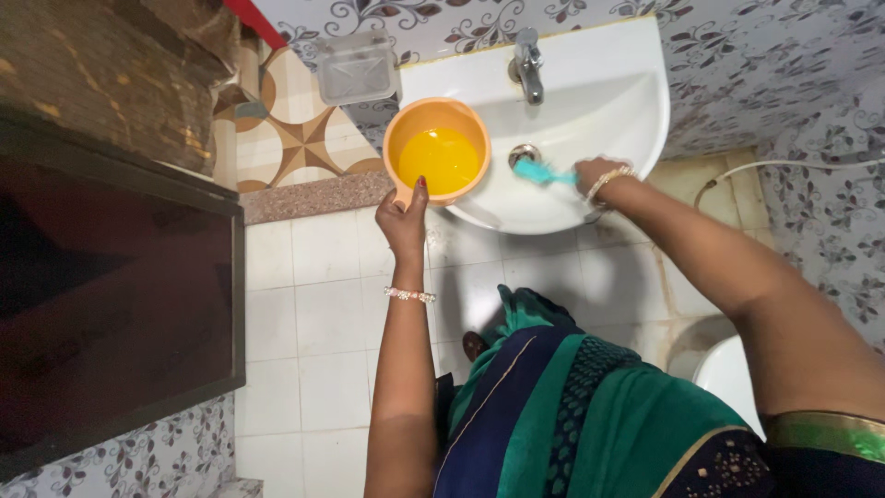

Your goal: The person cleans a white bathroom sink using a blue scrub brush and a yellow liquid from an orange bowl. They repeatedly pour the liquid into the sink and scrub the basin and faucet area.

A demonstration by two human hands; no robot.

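My left hand [404, 214] grips the handle of an orange plastic mug [436, 149] and holds it over the left rim of a white wash basin [619, 109]. The mug looks to have liquid in it. My right hand [597, 175] reaches into the basin and holds a teal brush [542, 172], whose head lies close to the metal drain [524, 154]. A chrome tap [527, 66] stands at the basin's back edge. Both wrists wear bangles.
A clear soap dish [355, 66] is fixed to the floral tiled wall left of the basin. A dark wooden door [111, 277] fills the left side. White floor tiles [313, 304] lie below, and a white toilet rim [728, 378] shows at lower right.
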